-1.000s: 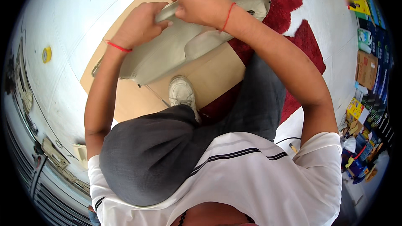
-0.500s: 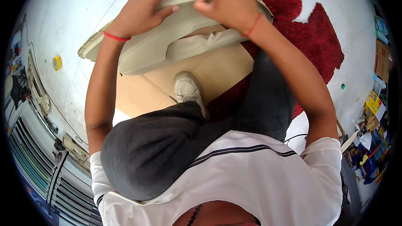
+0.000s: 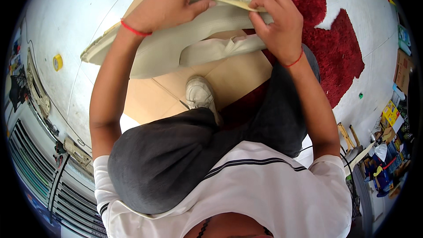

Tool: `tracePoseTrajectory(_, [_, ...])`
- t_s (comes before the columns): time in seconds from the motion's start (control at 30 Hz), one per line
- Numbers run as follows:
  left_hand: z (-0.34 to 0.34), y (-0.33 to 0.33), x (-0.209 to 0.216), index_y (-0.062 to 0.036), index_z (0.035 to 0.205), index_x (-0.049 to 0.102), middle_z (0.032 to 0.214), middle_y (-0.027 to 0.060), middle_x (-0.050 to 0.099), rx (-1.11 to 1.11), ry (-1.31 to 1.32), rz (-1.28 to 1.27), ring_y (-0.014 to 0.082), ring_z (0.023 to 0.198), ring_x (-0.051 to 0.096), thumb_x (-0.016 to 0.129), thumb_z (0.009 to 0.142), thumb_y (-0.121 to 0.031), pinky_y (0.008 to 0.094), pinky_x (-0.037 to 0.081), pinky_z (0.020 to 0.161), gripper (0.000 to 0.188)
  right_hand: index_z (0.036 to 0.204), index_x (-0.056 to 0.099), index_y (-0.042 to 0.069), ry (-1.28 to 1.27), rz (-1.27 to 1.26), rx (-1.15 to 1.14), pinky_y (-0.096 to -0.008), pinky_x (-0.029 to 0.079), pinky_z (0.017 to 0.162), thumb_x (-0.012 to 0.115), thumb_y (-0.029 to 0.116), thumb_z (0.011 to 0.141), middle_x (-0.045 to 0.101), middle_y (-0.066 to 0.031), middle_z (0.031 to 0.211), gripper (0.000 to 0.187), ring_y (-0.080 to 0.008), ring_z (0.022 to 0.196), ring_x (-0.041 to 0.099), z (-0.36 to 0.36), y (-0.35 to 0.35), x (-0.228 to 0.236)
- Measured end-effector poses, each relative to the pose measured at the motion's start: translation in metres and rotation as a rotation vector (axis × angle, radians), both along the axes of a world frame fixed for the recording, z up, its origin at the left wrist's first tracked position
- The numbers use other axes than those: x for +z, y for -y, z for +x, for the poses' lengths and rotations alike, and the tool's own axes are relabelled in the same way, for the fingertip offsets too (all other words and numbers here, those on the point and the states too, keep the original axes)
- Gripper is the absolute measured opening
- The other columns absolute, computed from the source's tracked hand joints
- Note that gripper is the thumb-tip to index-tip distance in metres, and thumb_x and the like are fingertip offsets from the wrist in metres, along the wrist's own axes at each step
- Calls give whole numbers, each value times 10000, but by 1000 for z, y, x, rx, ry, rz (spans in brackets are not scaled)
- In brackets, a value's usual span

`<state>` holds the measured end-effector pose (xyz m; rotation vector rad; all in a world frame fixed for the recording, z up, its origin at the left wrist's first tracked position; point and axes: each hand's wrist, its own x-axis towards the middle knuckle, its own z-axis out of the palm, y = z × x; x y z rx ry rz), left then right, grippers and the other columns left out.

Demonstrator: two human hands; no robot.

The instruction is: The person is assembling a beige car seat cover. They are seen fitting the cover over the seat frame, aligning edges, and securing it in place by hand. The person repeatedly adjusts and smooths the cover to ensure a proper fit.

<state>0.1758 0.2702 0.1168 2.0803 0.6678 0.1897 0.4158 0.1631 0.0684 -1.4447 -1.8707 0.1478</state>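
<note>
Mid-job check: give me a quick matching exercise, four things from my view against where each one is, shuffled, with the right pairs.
Things
1. Pale cream moulded panel
2. Round yellow tape roll
3. Off-white laced shoe
4. Dark red shaggy rug

Places
A. On the flat brown sheet, near the picture's middle
B. Mostly to the right of the right hand
C. Gripped along its far edge by the left hand and the right hand
D. On the white floor, toward the picture's left side

Pairs: 1-C, 2-D, 3-A, 4-B
</note>
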Motion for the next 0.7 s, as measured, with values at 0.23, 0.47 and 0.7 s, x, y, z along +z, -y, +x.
tracePoseTrajectory(0.23, [-4,12,-2,-36,1277,692,1116,181,747,10,-51,249,373,986,713,704,870,-32,397,568,885,407,864,686,120,-11,-88,15,-350,577,724,795,75,681,709,-47,1026,217,-255,888,703,-2,0,14])
tracePoseTrajectory(0.47, [3,13,18,-43,1266,684,1084,195,742,17,-28,108,390,977,706,684,843,-23,421,560,865,423,811,605,75,175,-199,285,-389,523,601,799,179,719,587,-79,769,239,-272,709,639,-15,-37,65])
tracePoseTrajectory(0.7, [-7,12,11,8,1031,609,870,220,701,62,139,112,380,781,671,639,827,-66,427,537,731,220,830,595,101,183,-124,276,-413,528,644,775,217,712,615,-82,768,244,-283,732,647,-51,-48,54])
